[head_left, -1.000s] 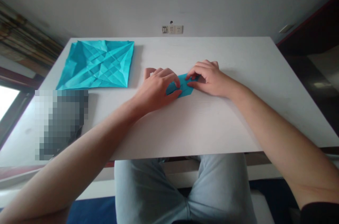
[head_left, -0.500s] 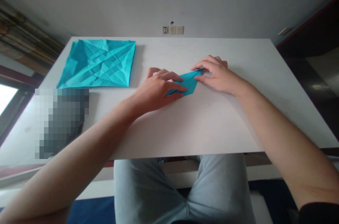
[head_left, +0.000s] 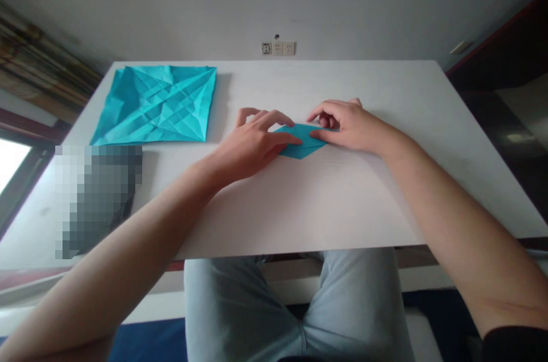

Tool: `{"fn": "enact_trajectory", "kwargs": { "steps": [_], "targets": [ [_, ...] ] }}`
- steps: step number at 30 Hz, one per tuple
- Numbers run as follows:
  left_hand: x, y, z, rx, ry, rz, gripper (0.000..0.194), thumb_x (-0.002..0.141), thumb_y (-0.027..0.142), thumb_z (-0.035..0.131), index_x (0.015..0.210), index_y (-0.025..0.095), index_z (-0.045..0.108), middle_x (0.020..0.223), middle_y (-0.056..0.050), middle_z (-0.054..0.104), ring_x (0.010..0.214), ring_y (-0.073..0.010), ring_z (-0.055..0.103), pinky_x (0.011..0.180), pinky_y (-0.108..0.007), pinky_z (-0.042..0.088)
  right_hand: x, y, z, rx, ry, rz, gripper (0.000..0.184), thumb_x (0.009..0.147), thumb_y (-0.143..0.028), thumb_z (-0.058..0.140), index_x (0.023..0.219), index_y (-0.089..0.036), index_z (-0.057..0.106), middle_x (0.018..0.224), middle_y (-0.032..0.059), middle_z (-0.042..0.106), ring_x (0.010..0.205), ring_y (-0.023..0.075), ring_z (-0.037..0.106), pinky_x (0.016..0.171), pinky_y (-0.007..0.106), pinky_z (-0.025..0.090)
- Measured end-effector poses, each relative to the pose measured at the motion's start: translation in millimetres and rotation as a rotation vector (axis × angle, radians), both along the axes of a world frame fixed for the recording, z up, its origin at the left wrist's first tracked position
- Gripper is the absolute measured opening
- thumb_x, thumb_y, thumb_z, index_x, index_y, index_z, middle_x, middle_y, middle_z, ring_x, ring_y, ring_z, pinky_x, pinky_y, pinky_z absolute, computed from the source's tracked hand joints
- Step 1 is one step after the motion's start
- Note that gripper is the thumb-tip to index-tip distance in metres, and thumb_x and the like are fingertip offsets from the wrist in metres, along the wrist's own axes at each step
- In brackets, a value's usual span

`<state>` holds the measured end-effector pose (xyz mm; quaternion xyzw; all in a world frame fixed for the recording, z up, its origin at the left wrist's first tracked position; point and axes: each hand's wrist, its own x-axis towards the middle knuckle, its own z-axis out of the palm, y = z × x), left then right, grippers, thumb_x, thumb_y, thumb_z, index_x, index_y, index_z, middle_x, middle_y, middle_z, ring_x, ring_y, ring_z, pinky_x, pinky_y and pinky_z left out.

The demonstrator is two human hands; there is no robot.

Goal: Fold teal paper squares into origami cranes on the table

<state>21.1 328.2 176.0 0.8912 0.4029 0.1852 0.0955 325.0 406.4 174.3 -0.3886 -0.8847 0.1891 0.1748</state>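
A small piece of folded turquoise paper point(head_left: 303, 149), shaped like a flattened diamond, lies on the white table between both hands. My left hand point(head_left: 257, 139) grips its left part, with the index finger reaching onto the top face and the thumb low at the near edge. At the right end, my right hand point(head_left: 349, 125) has its thumb on the paper; its other fingers curl behind the far edge. The paper's left and right tips are partly covered by my fingers.
Larger creased turquoise sheets point(head_left: 166, 105) lie at the back left of the white table point(head_left: 317, 208). Nearer on the left is a dark object blurred out by pixels point(head_left: 103, 196). Wall sockets point(head_left: 277, 48) sit behind the table.
The folded paper has turned so its right end now points lower and nearer me. My right hand has shifted slightly down, its index finger now off the paper's tip.
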Motion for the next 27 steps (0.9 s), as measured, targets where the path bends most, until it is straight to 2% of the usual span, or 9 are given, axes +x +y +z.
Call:
{"fn": "enact_trajectory", "kwargs": {
  "steps": [4,7,10,13,17,20,24,27],
  "targets": [
    [-1,1,1.1,0.050,0.018,0.049,0.037,0.117,0.027,0.059,0.130,0.040,0.091,0.147,-0.010,0.072,0.136,-0.0354,0.062,0.128,-0.063,0.036,-1,-3,4.3,-0.008,0.003,0.023,0.028,0.099,-0.050,0.087,0.111,-0.026,0.079,0.119,0.0098,0.074,0.108,0.0331,0.071,0.113,0.058,0.043],
    [-3,2,4.9,0.032,0.044,0.029,0.044,0.115,0.021,0.055,0.126,0.040,0.093,0.136,-0.010,0.074,0.120,-0.0309,0.068,0.122,-0.060,0.039,-2,-5,8.2,-0.027,-0.007,0.072,0.024,0.102,-0.049,0.081,0.099,-0.025,0.077,0.118,0.0103,0.075,0.118,0.0360,0.071,0.117,0.061,0.040],
    [-5,1,9.2,0.006,0.061,-0.056,0.039,0.110,0.025,0.062,0.131,0.040,0.093,0.133,-0.007,0.079,0.107,-0.0246,0.074,0.119,-0.055,0.043,-3,-5,9.0,-0.007,-0.020,0.085,0.024,0.105,-0.045,0.076,0.092,-0.024,0.074,0.117,0.0107,0.076,0.122,0.0371,0.070,0.118,0.062,0.038],
    [-5,-1,12.0,0.028,0.024,-0.111,0.029,0.109,0.039,0.071,0.126,0.038,0.094,0.138,-0.006,0.083,0.111,-0.0250,0.079,0.119,-0.053,0.046,-5,-5,7.3,0.022,0.004,0.054,0.014,0.102,-0.038,0.076,0.107,-0.025,0.075,0.122,0.0102,0.077,0.114,0.0337,0.072,0.118,0.061,0.039],
    [-5,-1,12.7,0.021,-0.043,-0.148,0.026,0.110,0.046,0.072,0.119,0.038,0.095,0.144,-0.005,0.086,0.121,-0.0274,0.083,0.120,-0.053,0.052,-6,-6,5.9,0.009,0.062,0.067,0.027,0.103,-0.035,0.072,0.129,-0.029,0.079,0.131,0.0098,0.080,0.109,0.0309,0.073,0.120,0.060,0.040],
    [-4,-1,11.8,-0.009,-0.056,-0.158,0.028,0.110,0.045,0.071,0.120,0.034,0.095,0.150,-0.008,0.084,0.125,-0.0290,0.084,0.117,-0.051,0.058,-1,-4,6.7,-0.007,0.092,0.124,0.031,0.100,-0.035,0.073,0.129,-0.032,0.084,0.128,0.0080,0.081,0.108,0.0303,0.073,0.121,0.061,0.043],
    [-2,-1,9.5,-0.034,-0.077,-0.112,0.033,0.110,0.051,0.073,0.120,0.027,0.093,0.145,-0.011,0.085,0.120,-0.0301,0.086,0.107,-0.047,0.065,7,-2,9.5,-0.053,0.086,0.158,0.026,0.096,-0.038,0.077,0.118,-0.034,0.089,0.123,0.0063,0.081,0.104,0.0290,0.073,0.122,0.063,0.046],
    [0,0,8.4,-0.012,-0.082,-0.080,0.031,0.110,0.052,0.075,0.117,0.026,0.090,0.138,-0.011,0.088,0.124,-0.0322,0.085,0.114,-0.051,0.064,8,-2,10.3,-0.076,0.076,0.177,0.021,0.095,-0.039,0.078,0.111,-0.035,0.091,0.124,0.0066,0.079,0.109,0.0307,0.074,0.120,0.063,0.050]
  ]
}}
